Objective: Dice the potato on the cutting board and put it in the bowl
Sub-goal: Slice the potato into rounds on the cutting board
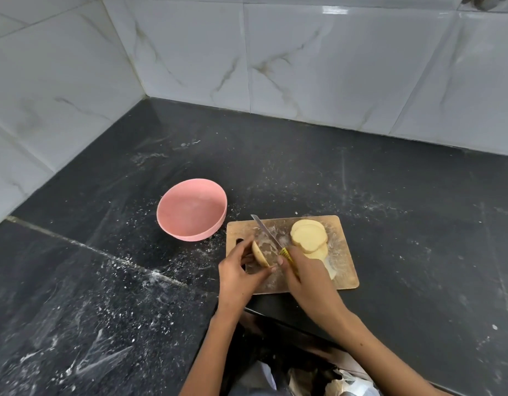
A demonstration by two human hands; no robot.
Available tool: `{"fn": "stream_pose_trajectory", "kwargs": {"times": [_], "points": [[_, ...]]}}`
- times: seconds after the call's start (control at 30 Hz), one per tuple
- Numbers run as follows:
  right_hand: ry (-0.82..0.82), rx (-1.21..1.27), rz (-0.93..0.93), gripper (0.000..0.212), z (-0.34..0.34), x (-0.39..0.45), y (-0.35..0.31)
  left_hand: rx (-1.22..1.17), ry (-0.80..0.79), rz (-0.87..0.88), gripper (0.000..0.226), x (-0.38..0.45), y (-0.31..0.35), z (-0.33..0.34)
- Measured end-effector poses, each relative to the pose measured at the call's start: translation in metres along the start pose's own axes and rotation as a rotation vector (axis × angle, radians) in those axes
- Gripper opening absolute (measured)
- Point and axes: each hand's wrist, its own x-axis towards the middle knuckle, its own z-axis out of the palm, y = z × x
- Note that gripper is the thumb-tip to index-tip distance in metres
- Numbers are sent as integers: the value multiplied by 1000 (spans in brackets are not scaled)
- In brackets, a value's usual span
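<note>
Hidden: the knife handle (287,256) is mostly covered by the right hand (307,277), only a yellow strip showing; part of the lowest potato slice is behind that hand too. The dark and pale things at the lower edge, nearer than the cutting board, are cut off and hard to make out.
Cutting board: the wooden cutting board (344,270) lies on the dark counter (418,238), dusted with white starch marks.
Bowl: the pink bowl (192,210) stands on the counter just beside the board's far left corner, apart from it; nothing lies in it beyond a faint whitish smear.
Potato slices: a stack of pale round slices (308,235) rests on the far right part of the board.
Potato piece: an end piece (260,254) stands on its edge at the board's left side.
Left hand: the left hand (238,277) pinches the end piece, fingers (244,244) curled narrow around it.
Right hand: fingers wrapped tight around the knife handle.
Knife: the blade (266,231) slants across the board toward the bowl, just right of the end piece; whether it touches the piece cannot be told.
</note>
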Motion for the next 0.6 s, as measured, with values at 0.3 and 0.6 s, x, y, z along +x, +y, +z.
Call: {"fn": "stream_pose_trajectory", "kwargs": {"times": [0.3, 0.6], "points": [[40, -83, -22, 13, 16, 19, -20, -60, 117, -53, 58, -7, -1, 8], [-127, -255, -29, 16, 7, -10, -15, -46, 160, -20, 66, -9, -5, 10]]}}
